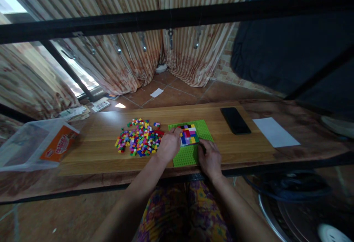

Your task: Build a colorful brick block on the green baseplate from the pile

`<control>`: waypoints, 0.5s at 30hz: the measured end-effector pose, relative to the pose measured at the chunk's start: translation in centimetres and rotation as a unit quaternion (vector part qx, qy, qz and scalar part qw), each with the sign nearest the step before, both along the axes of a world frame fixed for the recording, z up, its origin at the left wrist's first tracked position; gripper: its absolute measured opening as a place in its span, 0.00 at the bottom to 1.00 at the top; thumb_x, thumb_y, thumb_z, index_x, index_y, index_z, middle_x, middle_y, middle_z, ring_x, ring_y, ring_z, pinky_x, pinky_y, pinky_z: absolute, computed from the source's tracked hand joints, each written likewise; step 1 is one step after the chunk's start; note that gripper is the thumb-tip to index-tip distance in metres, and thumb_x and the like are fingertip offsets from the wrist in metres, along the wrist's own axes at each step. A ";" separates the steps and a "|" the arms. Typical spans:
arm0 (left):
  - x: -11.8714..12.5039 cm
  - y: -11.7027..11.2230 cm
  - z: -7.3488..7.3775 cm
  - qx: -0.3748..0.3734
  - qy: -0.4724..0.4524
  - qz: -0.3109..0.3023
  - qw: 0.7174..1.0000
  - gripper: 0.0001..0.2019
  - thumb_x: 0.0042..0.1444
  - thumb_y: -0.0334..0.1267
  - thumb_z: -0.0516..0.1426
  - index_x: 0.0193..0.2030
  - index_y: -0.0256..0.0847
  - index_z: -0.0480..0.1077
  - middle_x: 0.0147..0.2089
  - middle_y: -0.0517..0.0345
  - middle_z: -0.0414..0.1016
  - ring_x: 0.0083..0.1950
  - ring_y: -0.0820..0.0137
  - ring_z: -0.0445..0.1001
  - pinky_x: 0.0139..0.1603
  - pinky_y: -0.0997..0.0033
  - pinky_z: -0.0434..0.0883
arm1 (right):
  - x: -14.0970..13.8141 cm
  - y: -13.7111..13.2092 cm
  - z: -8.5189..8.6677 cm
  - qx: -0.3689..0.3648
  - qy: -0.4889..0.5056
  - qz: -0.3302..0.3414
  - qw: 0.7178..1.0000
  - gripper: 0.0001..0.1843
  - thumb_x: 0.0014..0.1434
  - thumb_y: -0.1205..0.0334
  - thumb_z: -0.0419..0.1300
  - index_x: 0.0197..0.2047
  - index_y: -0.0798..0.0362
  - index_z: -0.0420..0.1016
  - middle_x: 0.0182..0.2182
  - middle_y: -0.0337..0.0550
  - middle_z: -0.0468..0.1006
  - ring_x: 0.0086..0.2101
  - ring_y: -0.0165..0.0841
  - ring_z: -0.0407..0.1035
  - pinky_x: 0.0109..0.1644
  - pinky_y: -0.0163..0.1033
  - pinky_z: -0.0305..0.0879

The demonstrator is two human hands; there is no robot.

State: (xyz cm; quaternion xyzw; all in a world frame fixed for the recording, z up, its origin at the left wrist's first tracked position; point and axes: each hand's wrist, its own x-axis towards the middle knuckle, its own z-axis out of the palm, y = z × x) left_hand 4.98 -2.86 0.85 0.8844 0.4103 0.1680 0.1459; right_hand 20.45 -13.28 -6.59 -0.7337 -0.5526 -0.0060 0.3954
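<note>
A block of multicoloured toy bricks [190, 134] sits on a green studded baseplate [186, 157] in front of me. The fingers of my left hand [169, 145] are drawn together at the block's left upper edge. On the opposite side, my right hand [210, 158] has its fingers curled against the block's right lower corner, over the plate. Both hands appear closed on the block. Whether a loose brick is between my left fingertips is hidden. Just left of that hand lies a spread pile of small loose bricks [141, 138] in many colours.
Plate and bricks rest on a wooden board [94, 157]. A black phone [235, 120] lies to the right, with a white sheet of paper [276, 132] beyond it. A clear plastic box [24, 138] with an orange label stands far left. A dark metal bar [177, 17] crosses behind.
</note>
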 end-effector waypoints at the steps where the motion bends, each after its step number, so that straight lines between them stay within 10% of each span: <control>1: 0.0 0.1 0.0 0.000 0.009 0.000 1.000 0.11 0.60 0.28 0.49 0.46 0.40 0.68 0.44 0.52 0.75 0.43 0.69 0.75 0.47 0.70 0.71 | 0.0 0.0 0.0 0.000 0.000 0.000 1.000 0.17 0.62 0.62 0.48 0.49 0.53 0.73 0.42 0.49 0.77 0.43 0.39 0.68 0.49 0.46 0.65; 15: 0.2 -0.1 -1.8 0.020 -0.081 0.015 0.996 0.11 0.63 0.32 0.50 0.36 0.42 0.74 0.39 0.55 0.75 0.40 0.72 0.73 0.44 0.74 0.69 | 0.0 -0.1 0.1 -0.002 0.006 0.004 1.000 0.16 0.62 0.63 0.49 0.49 0.53 0.73 0.43 0.49 0.77 0.44 0.40 0.67 0.49 0.45 0.65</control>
